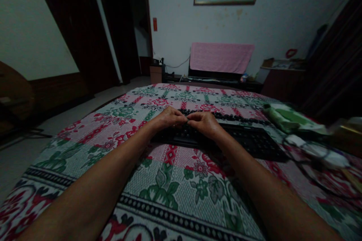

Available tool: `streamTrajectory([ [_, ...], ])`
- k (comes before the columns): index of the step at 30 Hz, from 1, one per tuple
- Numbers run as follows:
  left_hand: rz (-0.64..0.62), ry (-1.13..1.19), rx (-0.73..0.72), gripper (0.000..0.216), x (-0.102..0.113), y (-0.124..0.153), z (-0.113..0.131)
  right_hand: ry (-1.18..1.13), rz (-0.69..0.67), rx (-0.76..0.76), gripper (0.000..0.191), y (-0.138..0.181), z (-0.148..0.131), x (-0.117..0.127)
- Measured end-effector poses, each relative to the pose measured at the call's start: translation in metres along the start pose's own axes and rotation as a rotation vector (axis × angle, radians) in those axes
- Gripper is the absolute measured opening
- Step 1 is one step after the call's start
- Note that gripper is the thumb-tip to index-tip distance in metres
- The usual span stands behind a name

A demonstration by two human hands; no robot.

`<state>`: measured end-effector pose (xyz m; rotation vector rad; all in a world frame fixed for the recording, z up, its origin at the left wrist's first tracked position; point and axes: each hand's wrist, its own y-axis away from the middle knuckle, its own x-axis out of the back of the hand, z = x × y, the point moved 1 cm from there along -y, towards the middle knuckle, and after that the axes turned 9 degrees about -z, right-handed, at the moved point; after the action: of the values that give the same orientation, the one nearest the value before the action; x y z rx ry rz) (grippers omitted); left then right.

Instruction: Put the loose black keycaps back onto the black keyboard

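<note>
A black keyboard (251, 139) lies flat on the patterned cloth, partly covered by my hands. My left hand (169, 117) is closed in a pinch above its left half. Opposite it, my right hand (205, 122) pinches too, and the fingertips of both hands meet over the keys. Something small and dark seems to be between them, too small to name. Just behind the keyboard runs a line of small black pieces (226, 116) that look like loose keycaps; my hands hide part of that line.
At the right are a green and white open box (294, 118), a white object (325, 152) and a dark cable (302, 173). The floral tablecloth (169, 180) covers the table. Beyond it, a pink towel (220, 58) hangs over a dark screen near the wall.
</note>
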<state>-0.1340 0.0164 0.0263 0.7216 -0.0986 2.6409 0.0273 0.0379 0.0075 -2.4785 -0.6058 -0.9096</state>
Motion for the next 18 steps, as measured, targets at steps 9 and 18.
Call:
streamTrajectory([
  [9, 0.099, 0.046, 0.212, 0.019, -0.004, 0.0, 0.003, 0.225, -0.028, 0.05, 0.022, 0.001, -0.007, -0.008],
  [18, 0.135, -0.027, 0.296, 0.015, -0.013, -0.003, 0.01, 0.45, -0.016, 0.002, 0.02, 0.003, -0.007, -0.007],
])
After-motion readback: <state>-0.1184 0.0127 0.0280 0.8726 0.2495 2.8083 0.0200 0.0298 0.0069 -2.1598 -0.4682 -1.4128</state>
